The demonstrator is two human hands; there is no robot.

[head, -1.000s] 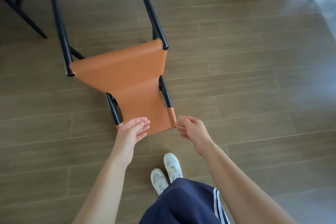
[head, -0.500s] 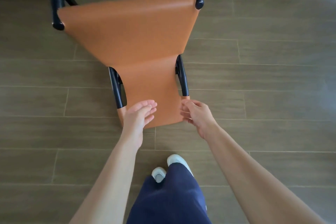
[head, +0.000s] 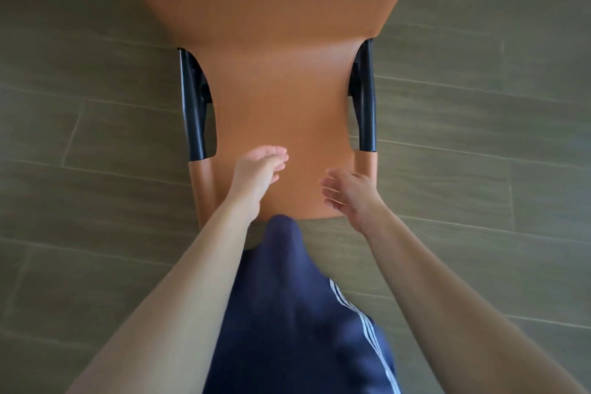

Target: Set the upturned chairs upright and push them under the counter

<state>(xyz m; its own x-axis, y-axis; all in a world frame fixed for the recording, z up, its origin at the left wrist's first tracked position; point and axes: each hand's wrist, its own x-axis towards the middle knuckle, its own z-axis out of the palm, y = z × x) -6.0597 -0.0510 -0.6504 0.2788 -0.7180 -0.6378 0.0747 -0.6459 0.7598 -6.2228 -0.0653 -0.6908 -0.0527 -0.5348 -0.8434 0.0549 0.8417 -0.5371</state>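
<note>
The tipped chair [head: 281, 99] lies at 12 o'clock, so left hand [head: 257, 174] and right hand [head: 350, 193] hover over its backrest, fingers loosely open, empty, apparently readying a lift.

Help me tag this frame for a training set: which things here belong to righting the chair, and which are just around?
Part of the job:
- orange chair, black-framed, not yet upright
- left hand, open, reaching over the chair's near end
- right hand, open, by the chair's near right corner

Just there:
- plank floor
- navy striped shorts the person wears
</note>
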